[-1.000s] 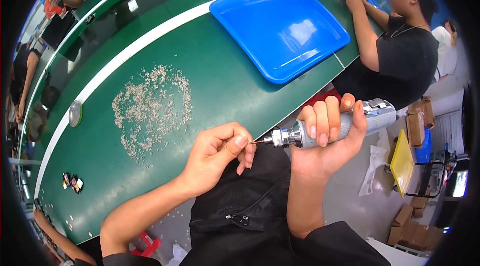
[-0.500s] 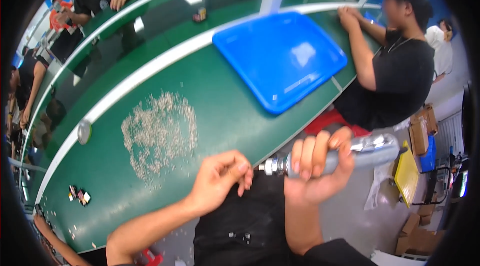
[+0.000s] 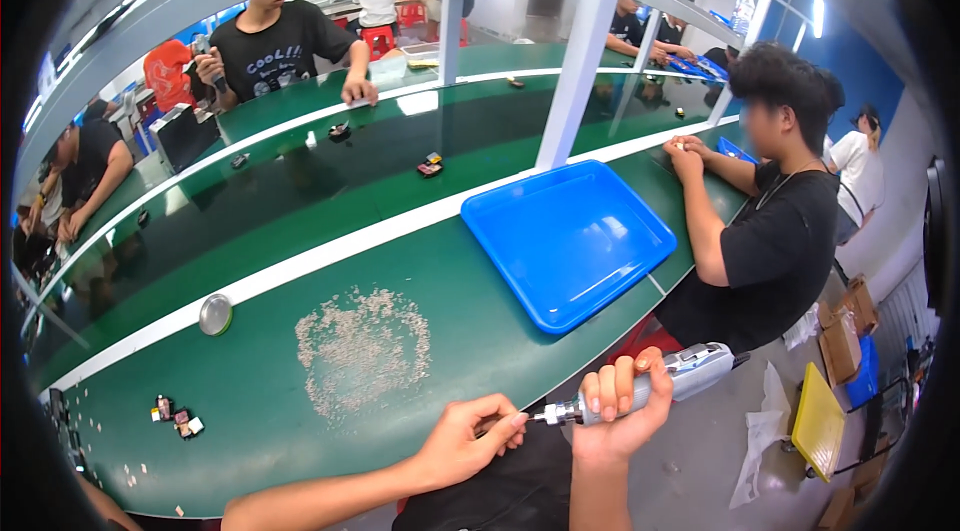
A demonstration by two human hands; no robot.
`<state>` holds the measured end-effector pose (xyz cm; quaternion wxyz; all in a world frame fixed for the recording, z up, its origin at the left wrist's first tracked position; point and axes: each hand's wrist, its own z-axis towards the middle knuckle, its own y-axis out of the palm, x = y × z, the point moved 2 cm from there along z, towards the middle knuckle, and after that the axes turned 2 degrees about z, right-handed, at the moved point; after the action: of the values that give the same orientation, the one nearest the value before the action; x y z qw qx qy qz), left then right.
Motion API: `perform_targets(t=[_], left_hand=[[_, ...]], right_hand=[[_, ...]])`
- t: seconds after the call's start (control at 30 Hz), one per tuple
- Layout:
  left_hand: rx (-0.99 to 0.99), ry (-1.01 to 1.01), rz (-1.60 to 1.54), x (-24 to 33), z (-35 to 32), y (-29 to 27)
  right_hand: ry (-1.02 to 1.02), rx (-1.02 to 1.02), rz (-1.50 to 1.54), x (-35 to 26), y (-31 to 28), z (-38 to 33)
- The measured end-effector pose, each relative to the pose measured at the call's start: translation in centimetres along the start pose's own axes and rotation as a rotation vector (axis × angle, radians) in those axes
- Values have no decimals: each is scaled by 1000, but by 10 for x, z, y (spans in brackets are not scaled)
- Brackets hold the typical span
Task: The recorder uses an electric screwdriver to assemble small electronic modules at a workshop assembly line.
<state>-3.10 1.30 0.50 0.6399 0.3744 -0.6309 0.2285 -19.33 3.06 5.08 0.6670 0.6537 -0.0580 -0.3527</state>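
Note:
My right hand (image 3: 622,406) is wrapped round a grey electric screwdriver (image 3: 699,371), held aslant beyond the table's near edge. Its silver chuck (image 3: 560,413) points left, toward my other hand. The fingers of my left hand (image 3: 472,439) are pinched together right at the screwdriver's tip; whatever they hold is too small to make out. On the green tabletop (image 3: 480,351) beyond my left hand lies a loose spread of tiny pale pieces (image 3: 362,351).
A blue tray (image 3: 570,241) lies farther right. Left of the pieces are a round tin (image 3: 215,314) and small dark parts (image 3: 180,418). A person in black (image 3: 775,221) sits at the right; another (image 3: 280,51) faces me across the line. A white post (image 3: 585,51) rises behind the tray.
My view has tilted up, so the table and tray appear lower and more of the far line shows. The screwdriver now slants more, its tip against my left fingertips. Both hands keep their grips.

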Motion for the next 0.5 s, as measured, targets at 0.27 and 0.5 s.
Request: perform_targets(t=[0.27,0.5], left_hand=[[139,481,715,42,14,-14],[531,404,1417,90,123,-129]], right_hand=[[39,-26,12,9,-4,18],[140,122,2,35,-20,38]])
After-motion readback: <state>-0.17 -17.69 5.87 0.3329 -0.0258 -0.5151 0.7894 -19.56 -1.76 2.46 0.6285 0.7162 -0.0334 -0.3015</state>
